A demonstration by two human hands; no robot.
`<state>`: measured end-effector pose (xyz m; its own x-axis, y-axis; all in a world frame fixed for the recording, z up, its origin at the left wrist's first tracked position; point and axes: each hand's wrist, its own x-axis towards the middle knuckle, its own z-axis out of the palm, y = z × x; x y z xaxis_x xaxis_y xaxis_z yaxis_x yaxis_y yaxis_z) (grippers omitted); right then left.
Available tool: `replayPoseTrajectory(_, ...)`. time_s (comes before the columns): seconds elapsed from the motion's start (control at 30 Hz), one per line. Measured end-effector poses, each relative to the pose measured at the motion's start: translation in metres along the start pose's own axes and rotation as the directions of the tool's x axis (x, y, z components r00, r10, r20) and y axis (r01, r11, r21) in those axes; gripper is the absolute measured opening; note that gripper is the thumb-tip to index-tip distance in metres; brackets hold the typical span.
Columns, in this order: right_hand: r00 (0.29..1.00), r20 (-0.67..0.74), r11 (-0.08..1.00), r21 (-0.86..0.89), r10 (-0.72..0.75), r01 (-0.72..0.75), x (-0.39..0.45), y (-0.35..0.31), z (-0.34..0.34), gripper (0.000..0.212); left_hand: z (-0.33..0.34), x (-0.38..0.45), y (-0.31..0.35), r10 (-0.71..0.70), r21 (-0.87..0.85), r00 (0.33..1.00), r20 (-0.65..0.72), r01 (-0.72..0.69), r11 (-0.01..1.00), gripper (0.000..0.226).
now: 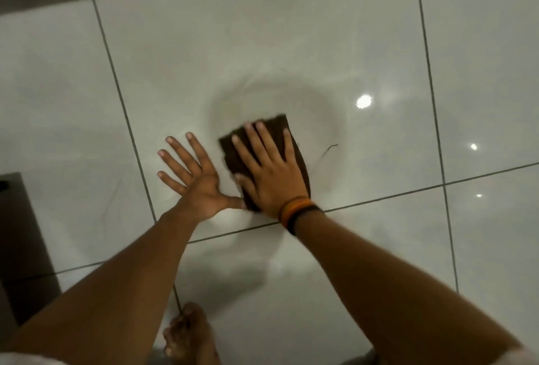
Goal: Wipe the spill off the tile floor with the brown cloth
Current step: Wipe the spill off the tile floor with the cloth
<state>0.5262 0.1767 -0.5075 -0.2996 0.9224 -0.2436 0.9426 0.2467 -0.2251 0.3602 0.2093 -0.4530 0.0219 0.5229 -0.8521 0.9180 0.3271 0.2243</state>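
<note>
glossy pale tile floor (291,29) is filling the view, crossed by thin dark grout lines. a faint rounded wet smear (271,96), blurred at its edges, is spreading just beyond the brown cloth (280,125). you are pressing that folded, fuzzy cloth flat under your right hand (271,172), fingers spread and laid on it, not clenched. your left hand (195,178) is lying open on bare tile just beside it, thumb touching the cloth's edge. banded wristbands (297,213) are circling your right wrist. a thin dark thread (329,149) is curling near the cloth.
</note>
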Motion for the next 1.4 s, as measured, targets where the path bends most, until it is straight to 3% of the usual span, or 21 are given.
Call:
replayPoseTrajectory(0.13,0.977,0.033,0.977,-0.024,0.211,-0.210,-0.101,0.064,0.005,0.072,-0.003,-0.002,0.003,0.007,-0.002,1.000,0.018,-0.007,1.000,0.185)
replayPoseTrajectory(0.27,0.787,0.025,0.787,0.010,0.616,-0.616,-0.068,0.125,-0.020,0.075,0.001,-0.001,0.001,0.010,0.017,1.000,-0.006,-0.009,1.000,0.186)
replayPoseTrajectory(0.33,0.729,-0.013,0.727,0.086,0.684,-0.681,-0.018,0.122,-0.032,0.079,0.003,-0.001,0.002,0.003,0.023,1.000,-0.026,-0.003,1.000,0.186)
replayPoseTrajectory(0.4,0.789,-0.026,0.788,0.089,0.613,-0.609,0.018,0.102,-0.034,0.079,0.004,-0.002,0.004,-0.001,0.044,0.999,-0.040,0.003,0.999,0.185)
replayPoseTrajectory(0.5,0.971,-0.013,0.971,-0.001,0.240,-0.240,0.009,0.059,-0.017,0.076,0.003,-0.006,0.009,-0.030,0.056,0.998,-0.049,0.032,0.998,0.183)
replayPoseTrajectory(0.6,0.998,0.056,0.999,-0.001,0.035,-0.035,-0.069,0.038,0.005,0.073,0.006,-0.015,0.014,-0.019,0.065,0.996,-0.082,0.024,0.998,0.177)
replayPoseTrajectory(0.67,0.993,0.073,0.996,0.013,0.087,-0.088,-0.127,0.051,0.014,0.072,0.014,-0.022,0.021,0.062,0.105,0.994,-0.093,-0.052,0.993,0.170)
replayPoseTrajectory(0.8,0.919,0.112,0.924,0.019,0.378,-0.383,-0.185,0.116,0.004,0.075,0.039,-0.026,0.051,0.150,0.097,0.988,0.021,-0.151,0.984,0.179)
replayPoseTrajectory(0.93,0.827,0.075,0.825,0.064,0.557,-0.562,-0.144,0.167,-0.012,0.078,0.056,-0.015,0.071,0.047,0.081,0.999,0.017,-0.049,0.995,0.189)
replayPoseTrajectory(1.03,0.710,-0.035,0.709,0.101,0.703,-0.697,-0.081,0.155,-0.018,0.079,0.060,-0.008,0.069,0.052,0.092,0.999,0.002,-0.052,0.994,0.190)
replayPoseTrajectory(1.07,0.703,-0.059,0.704,0.114,0.709,-0.701,-0.062,0.144,-0.019,0.079,0.059,-0.007,0.067,0.051,0.110,0.999,0.011,-0.052,0.993,0.190)
replayPoseTrajectory(1.13,0.798,-0.093,0.803,0.096,0.596,-0.589,-0.041,0.117,-0.015,0.078,0.060,-0.008,0.068,0.029,0.151,0.999,0.029,-0.033,0.988,0.191)
replayPoseTrajectory(1.2,0.949,-0.063,0.951,0.051,0.308,-0.305,-0.057,0.091,-0.006,0.074,0.056,-0.010,0.076,-0.008,0.122,1.000,0.030,0.004,0.992,0.190)
replayPoseTrajectory(1.23,0.982,-0.019,0.981,0.041,0.189,-0.188,-0.078,0.083,-0.002,0.072,0.054,-0.013,0.077,0.001,0.117,1.000,0.029,-0.004,0.993,0.189)
replayPoseTrajectory(1.3,0.987,0.068,0.989,0.021,0.148,-0.149,-0.126,0.087,0.004,0.072,0.052,-0.016,0.078,0.031,0.119,0.999,0.036,-0.035,0.992,0.185)
replayPoseTrajectory(1.4,0.970,0.108,0.975,0.012,0.218,-0.221,-0.154,0.128,-0.004,0.074,0.048,-0.014,0.078,0.000,0.093,0.998,0.056,-0.005,0.996,0.185)
